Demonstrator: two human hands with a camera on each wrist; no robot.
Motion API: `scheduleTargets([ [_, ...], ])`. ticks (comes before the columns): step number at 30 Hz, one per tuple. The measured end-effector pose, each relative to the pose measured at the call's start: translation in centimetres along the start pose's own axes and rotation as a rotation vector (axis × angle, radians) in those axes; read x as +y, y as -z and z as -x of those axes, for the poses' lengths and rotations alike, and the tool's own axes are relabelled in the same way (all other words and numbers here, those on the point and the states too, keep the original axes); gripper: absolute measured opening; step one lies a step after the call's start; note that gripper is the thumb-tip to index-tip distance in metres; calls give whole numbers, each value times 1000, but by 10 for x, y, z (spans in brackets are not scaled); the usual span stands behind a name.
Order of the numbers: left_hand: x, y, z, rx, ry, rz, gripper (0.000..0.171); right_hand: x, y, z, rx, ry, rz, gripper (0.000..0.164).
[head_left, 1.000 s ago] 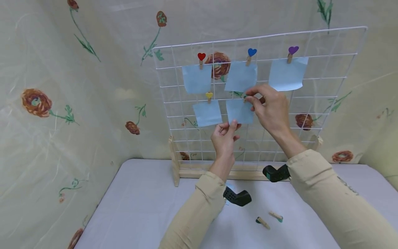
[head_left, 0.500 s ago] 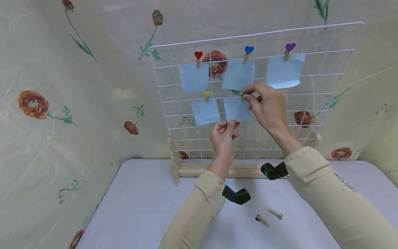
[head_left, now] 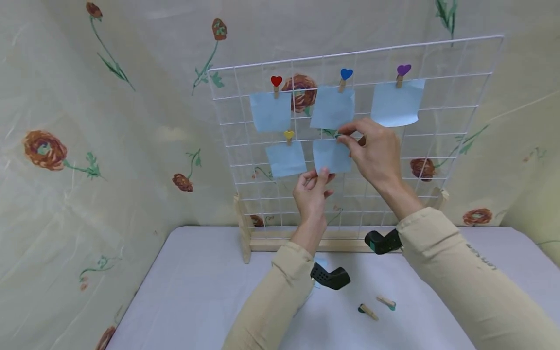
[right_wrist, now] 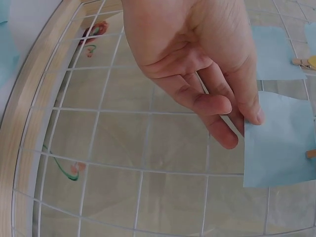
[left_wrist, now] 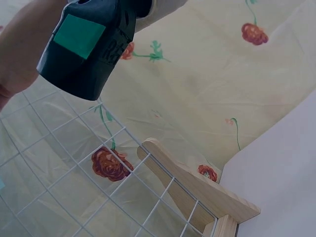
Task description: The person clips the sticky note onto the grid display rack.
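In the head view my left hand (head_left: 311,194) pinches the lower edge of a light blue paper note (head_left: 330,156) against the white wire grid (head_left: 350,194). The right wrist view shows that thumb (right_wrist: 254,113) lying on the edge of the note (right_wrist: 281,143). My right hand (head_left: 376,150) pinches a small clothespin (head_left: 338,136) at the note's top edge; its end looks green and is mostly covered by the fingers. A bit of wooden clothespin (right_wrist: 311,154) shows at the right wrist view's edge. The left wrist view catches part of the right hand (left_wrist: 12,74).
Other blue notes hang under heart clothespins: red (head_left: 276,81), blue (head_left: 346,74), purple (head_left: 403,70) and yellow (head_left: 288,135). Two loose clothespins (head_left: 368,311) lie on the white table (head_left: 197,291). A wooden stand (head_left: 243,228) bears the grid. Blue paper (head_left: 321,262) lies behind the left wrist.
The view shifts slightly. Both hands stay at the same note, with the right fingers still pinching the clothespin at its top edge and the left fingers at its bottom.
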State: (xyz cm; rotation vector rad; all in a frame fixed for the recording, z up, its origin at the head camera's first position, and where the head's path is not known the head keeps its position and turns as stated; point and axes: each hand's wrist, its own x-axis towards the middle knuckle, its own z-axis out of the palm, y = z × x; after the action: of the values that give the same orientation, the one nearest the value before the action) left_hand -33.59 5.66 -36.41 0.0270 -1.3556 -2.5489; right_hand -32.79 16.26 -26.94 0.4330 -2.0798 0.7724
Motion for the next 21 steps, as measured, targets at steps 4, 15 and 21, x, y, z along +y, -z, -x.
scheduleTargets([
  [4,1,2,0,-9,3,-9,24,0,-1,0,6,-10,0,13],
  [15,1,6,2,-22,30,-16,24,-2,-3,2,26,-7,-20,15],
  [21,0,6,3,-32,42,-23,25,-1,1,5,28,-7,-49,17],
])
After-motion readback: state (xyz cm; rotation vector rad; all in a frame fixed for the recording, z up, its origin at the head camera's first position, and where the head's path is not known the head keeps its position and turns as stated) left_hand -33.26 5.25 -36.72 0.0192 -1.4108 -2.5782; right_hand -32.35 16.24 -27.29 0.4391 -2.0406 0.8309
